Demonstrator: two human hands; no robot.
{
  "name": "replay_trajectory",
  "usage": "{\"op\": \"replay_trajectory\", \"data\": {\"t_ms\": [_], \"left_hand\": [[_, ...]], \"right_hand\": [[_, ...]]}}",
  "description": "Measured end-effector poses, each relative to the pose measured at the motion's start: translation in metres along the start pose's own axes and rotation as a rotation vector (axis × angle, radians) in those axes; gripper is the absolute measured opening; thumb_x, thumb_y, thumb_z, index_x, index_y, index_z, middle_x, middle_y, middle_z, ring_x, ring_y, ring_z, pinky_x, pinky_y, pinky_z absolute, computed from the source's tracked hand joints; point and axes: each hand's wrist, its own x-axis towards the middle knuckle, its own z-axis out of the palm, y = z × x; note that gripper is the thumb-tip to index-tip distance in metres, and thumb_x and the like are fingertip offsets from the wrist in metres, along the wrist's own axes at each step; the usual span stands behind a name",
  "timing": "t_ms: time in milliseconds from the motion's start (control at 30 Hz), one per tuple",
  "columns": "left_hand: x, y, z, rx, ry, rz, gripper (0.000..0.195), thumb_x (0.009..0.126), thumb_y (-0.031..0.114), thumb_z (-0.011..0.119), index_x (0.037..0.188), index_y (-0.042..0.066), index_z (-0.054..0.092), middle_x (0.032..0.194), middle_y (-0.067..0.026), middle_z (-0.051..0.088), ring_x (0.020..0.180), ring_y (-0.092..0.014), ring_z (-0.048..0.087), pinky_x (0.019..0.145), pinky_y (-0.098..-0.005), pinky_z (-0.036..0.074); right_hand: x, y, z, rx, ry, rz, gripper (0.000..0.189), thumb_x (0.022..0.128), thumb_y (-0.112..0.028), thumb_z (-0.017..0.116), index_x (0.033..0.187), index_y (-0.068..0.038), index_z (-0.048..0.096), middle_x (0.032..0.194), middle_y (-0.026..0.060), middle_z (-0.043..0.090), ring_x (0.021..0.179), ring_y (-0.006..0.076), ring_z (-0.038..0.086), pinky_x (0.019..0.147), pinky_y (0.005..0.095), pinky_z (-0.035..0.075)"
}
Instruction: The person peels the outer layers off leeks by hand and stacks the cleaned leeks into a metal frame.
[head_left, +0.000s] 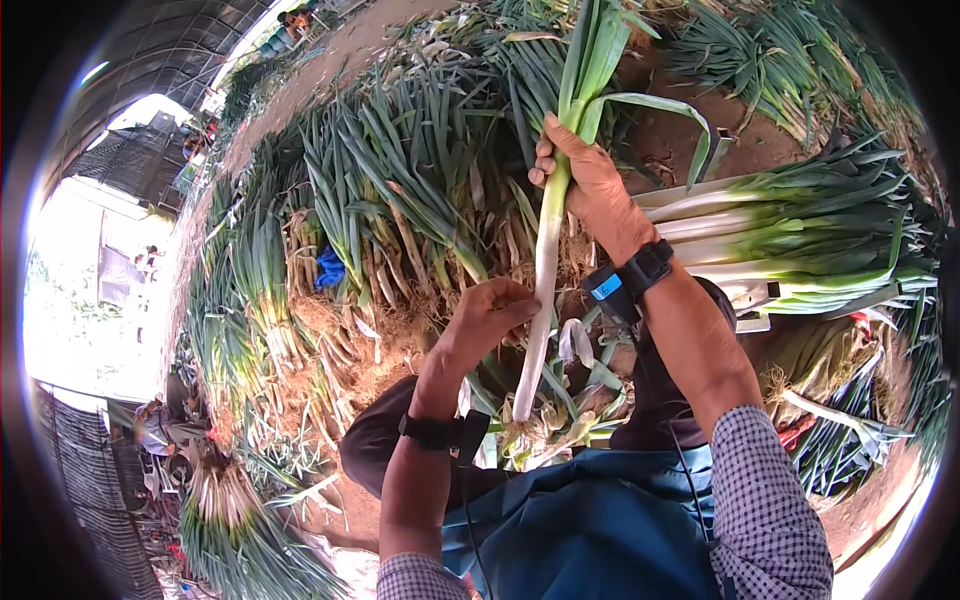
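My right hand (581, 169) is closed around a long leek (547, 247) where its white shank turns green. The leek hangs steeply in front of me, leaves at the top, its root end low between my knees. Against the side of the white shank, my left hand (495, 311) has its thumb and fingers pinched together; whether they grip the shank or a thin outer layer I cannot tell. Peeled, pale leeks (720, 225) lie stacked on a metal rack to the right. Below the held leek are loose leaves and peelings (577, 382).
Rows of unpeeled leeks with roots (390, 172) stretch ahead and left, a blue cloth or bag (328, 268) among them. More leeks (232, 517) lie lower left. A sack (810, 360) lies at the right. Other people are far off at upper left.
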Motion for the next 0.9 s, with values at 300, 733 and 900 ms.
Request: {"op": "replay_trajectory", "data": {"t_ms": [300,733,900], "left_hand": [[-0.001,-0.013,-0.004,-0.05,-0.007,-0.035,0.014,0.09,0.013,0.068,0.093,-0.001,0.066,0.077,-0.004,0.065,0.065,-0.011,0.062,0.061,-0.0253,0.051],[-0.016,-0.04,-0.003,0.034,-0.01,-0.034,0.022,0.089,0.019,0.072,0.098,0.001,0.067,0.079,-0.002,0.064,0.07,-0.008,0.059,0.062,-0.0235,0.049],[-0.016,-0.033,0.004,0.039,-0.028,-0.091,0.022,0.088,0.018,0.072,0.099,-0.001,0.067,0.077,-0.0015,0.063,0.068,-0.008,0.057,0.062,-0.0238,0.047]], "right_hand": [[-0.006,0.009,0.005,-0.046,0.0,0.034,0.02,0.09,-0.024,0.074,0.091,-0.008,0.061,0.073,0.0032,0.058,0.058,0.0126,0.05,0.056,0.0319,0.046],[-0.004,0.003,0.005,-0.069,0.01,-0.003,0.02,0.091,-0.023,0.073,0.091,-0.008,0.06,0.074,0.003,0.057,0.059,0.0132,0.05,0.055,0.0313,0.045],[-0.006,0.003,0.006,-0.093,0.025,-0.006,0.02,0.091,-0.023,0.073,0.092,-0.008,0.06,0.074,0.0035,0.058,0.059,0.0132,0.05,0.054,0.0313,0.045]]}}
